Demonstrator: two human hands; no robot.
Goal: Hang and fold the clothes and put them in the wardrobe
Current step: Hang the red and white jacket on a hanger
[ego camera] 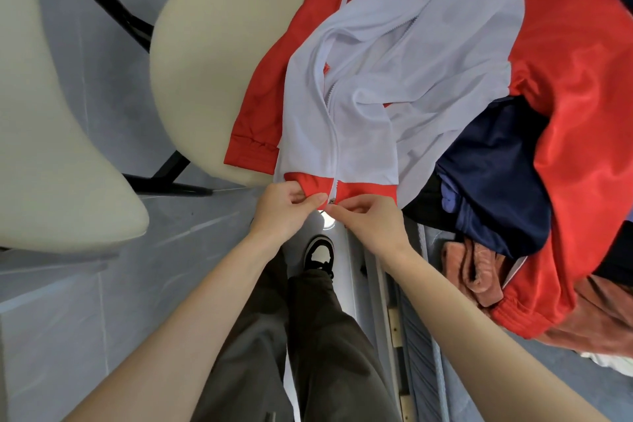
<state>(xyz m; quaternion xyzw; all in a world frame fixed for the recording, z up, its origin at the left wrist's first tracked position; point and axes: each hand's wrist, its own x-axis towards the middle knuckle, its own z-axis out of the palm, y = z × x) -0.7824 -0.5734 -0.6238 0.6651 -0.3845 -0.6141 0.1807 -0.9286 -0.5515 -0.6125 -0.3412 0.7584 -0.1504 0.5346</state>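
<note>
Left hand (281, 212) and right hand (373, 226) pinching near hem of the red-and-white nylon zip jacket (411, 79) by its small metal slider (331, 201), could totally jam with a crooked pull.

View: one wide-angle head camera, worn by the person.
Direction: faces steeply down and a little forward, onto the floor (85, 113).
Nearness: close; left hand (279, 212) and right hand (371, 226) sit side by side at mid-frame, the jacket (394, 79) just beyond them.
Spread: pale chairs (212, 55) at left, clothes pile (496, 164) at right, the person's legs (325, 336) and shoe (320, 253) near the lower edge.
</note>
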